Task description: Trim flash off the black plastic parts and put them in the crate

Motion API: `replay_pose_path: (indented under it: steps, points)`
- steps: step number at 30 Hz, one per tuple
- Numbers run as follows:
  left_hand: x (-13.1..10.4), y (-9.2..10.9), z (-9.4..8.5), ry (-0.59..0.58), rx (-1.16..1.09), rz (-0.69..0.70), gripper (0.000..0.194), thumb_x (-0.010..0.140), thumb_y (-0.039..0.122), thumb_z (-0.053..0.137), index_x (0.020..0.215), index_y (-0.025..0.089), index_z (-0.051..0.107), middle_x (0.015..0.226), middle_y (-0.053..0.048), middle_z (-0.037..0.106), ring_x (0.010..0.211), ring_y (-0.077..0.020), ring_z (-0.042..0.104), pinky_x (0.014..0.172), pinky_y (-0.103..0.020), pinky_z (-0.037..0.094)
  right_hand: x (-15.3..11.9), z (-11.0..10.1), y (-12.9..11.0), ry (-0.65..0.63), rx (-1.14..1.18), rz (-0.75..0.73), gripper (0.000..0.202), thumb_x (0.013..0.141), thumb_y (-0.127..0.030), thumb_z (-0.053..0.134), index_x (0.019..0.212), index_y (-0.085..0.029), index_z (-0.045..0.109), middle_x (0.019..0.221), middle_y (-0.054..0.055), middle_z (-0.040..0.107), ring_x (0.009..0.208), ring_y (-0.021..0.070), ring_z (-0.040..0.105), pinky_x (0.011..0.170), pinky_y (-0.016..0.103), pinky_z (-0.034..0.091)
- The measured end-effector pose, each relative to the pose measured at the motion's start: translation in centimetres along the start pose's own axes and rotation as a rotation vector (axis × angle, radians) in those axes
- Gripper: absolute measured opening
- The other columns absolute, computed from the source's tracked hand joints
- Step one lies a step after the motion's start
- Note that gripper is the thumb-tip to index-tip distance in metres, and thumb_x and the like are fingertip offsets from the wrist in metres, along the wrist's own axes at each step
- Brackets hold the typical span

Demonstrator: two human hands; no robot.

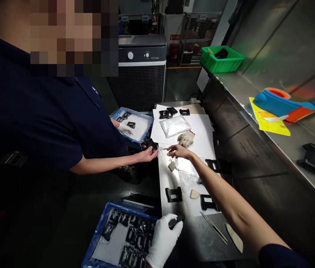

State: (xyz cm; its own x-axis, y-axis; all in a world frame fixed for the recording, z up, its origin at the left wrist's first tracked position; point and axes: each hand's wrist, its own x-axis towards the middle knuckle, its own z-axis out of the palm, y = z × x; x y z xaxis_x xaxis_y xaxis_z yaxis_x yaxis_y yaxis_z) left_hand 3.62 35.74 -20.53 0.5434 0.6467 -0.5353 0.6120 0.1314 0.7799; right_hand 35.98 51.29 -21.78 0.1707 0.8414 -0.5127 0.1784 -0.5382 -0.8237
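My left hand (164, 238), in a white glove, holds a small black part (176, 222) between thumb and fingers, over the right edge of the near blue crate. My bare right hand (180, 152) is stretched out over the table, its fingers loosely bent and apart, with no object clearly in them. Close to its fingertips, a co-worker's bare hand (147, 154) holds a black part (148, 144). A cloth bundle (185, 139) lies just behind my right hand. Another black frame-shaped part (174, 194) lies on the metal table between my hands.
The near blue crate (92, 243) holds several wrapped black parts. A co-worker (34, 115) stands at left, a gloved hand (125, 129) over another blue crate (149, 128). Tweezers (214, 227), a silvery packet (174, 125) and more black parts lie on the table. A raised shelf (246, 91) runs along the right.
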Motion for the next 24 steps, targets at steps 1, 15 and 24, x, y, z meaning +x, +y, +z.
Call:
replay_pose_path:
  steps: [1,15,24]
  points:
    - [-0.1,0.1,0.0,-0.008,-0.001,0.005,0.025,0.086,0.035,0.067,0.102,0.020,0.078,0.103,-0.008,0.078,0.099,-0.0253,0.070,0.088,-0.032,0.052,0.3,0.7,0.0,0.005,-0.009,-0.009,0.034,0.078,-0.025,0.087,0.104,-0.012,0.069,0.093,0.008,0.075,0.068,0.0100,0.064,0.055,0.018,0.049]
    - [-1.6,-0.6,-0.1,0.029,-0.007,-0.031,0.025,0.086,0.037,0.065,0.100,0.020,0.079,0.099,-0.008,0.079,0.094,-0.0232,0.072,0.085,-0.029,0.054,1.8,2.3,0.3,0.520,-0.238,-0.030,0.046,0.092,-0.055,0.063,0.065,-0.018,0.056,0.064,-0.001,0.059,0.063,0.0128,0.054,0.062,0.026,0.038]
    - [15.3,12.3,-14.0,0.072,-0.186,-0.058,0.026,0.094,0.045,0.067,0.113,0.028,0.074,0.104,-0.008,0.077,0.101,-0.0219,0.073,0.087,-0.039,0.062,3.5,0.3,-0.8,0.530,-0.483,0.097,0.053,0.084,-0.066,0.063,0.058,-0.020,0.061,0.061,0.012,0.063,0.072,0.0302,0.066,0.071,0.039,0.048]
